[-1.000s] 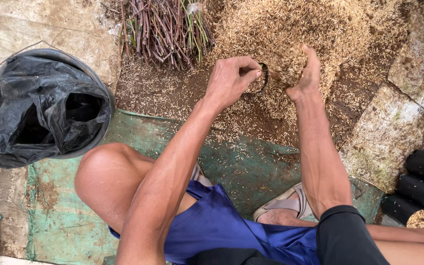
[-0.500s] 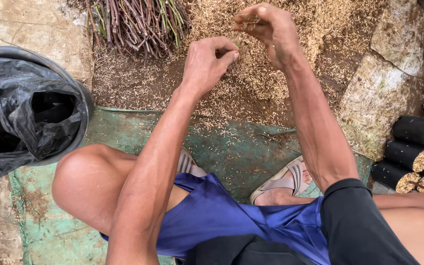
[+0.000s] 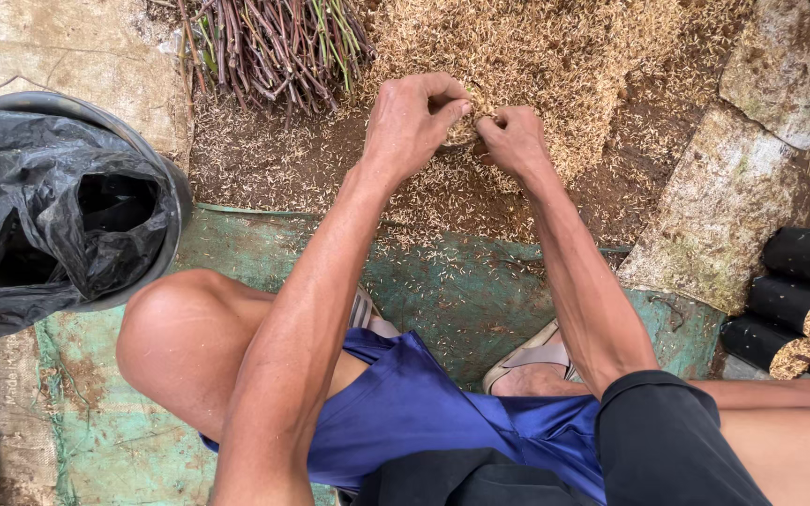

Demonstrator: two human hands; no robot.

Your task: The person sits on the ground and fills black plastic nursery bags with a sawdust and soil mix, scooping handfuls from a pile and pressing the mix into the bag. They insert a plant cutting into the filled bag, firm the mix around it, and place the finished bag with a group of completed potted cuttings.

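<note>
Small bag [image 3: 461,131] sits at 12 o'clock in the view, pinched between both hands, mostly hidden; only a sliver packed with husk shows between the fingers. It rests at the near edge of the husk pile [image 3: 555,56].

Left hand [image 3: 412,122]: fingers curled tight over the bag from the 9 o'clock side, thumb tip pressing at the opening. Closed around it, not spread.

Right hand [image 3: 515,141]: knuckles up, fingers bent in from the 3 o'clock side, gripping the same bag. The two hands touch at the fingertips.

Husk pile spreads from 12 to 1 o'clock behind the hands, loose husk scattered over the dirt below them.

Bundle of twigs [image 3: 274,47] at 11 o'clock, just beside the left hand, reddish-brown stems with some green.

Green tarp [image 3: 461,290] lies under the forearms at centre, husk sprinkled on it. A sandal [image 3: 527,356] shows on it near 5 o'clock from centre.

Black plastic sheet [image 3: 49,206] lines a round tub [image 3: 175,197] at 9 o'clock, well apart from the hands.

Row of filled black bags [image 3: 803,281] stacked on their sides at 3 to 4 o'clock, husk showing at the ends.

Flat stone [image 3: 714,215] between those and the pile.
</note>
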